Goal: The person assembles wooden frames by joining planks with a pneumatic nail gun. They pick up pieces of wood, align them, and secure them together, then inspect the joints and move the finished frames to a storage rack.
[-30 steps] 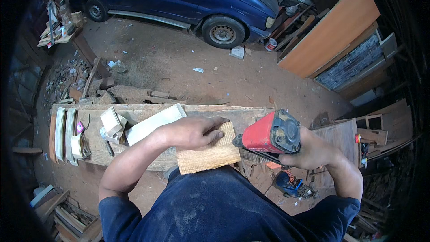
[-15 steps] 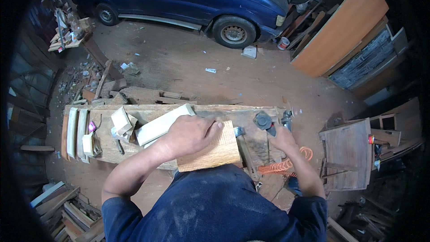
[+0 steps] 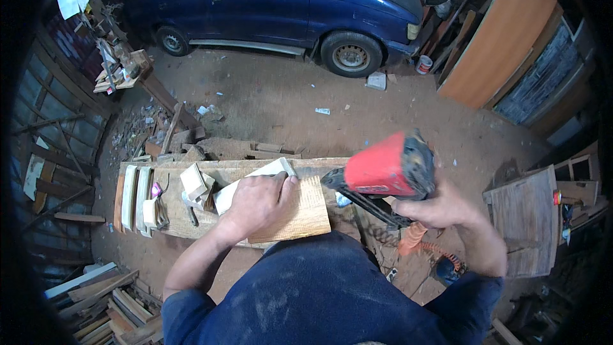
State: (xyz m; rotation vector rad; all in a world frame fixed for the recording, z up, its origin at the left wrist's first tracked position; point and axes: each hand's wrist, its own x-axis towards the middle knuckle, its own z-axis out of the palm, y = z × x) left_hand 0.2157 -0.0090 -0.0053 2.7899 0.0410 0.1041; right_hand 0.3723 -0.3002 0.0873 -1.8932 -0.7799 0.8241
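Observation:
My left hand (image 3: 258, 203) presses flat on a light wooden board (image 3: 305, 214) lying on the workbench (image 3: 211, 220), its fingers also touching a white wooden strip (image 3: 258, 176) along the board's far edge. My right hand (image 3: 434, 207) grips a red and black nail gun (image 3: 383, 172), raised above the bench with its nose pointing left toward the board's right end. An orange coiled hose (image 3: 421, 246) hangs below the gun.
Small white wood blocks (image 3: 196, 185), several white slats (image 3: 135, 197) and a hammer (image 3: 189, 207) lie at the bench's left. A blue car (image 3: 274, 6) is parked behind. Wood scraps lie on the dirt floor (image 3: 172, 137); wooden panels (image 3: 527, 217) stand right.
My right hand, which had set the nail gun down and reached over the bench half a second ago, has lifted it again and brought it near the board. My left hand stays on the board.

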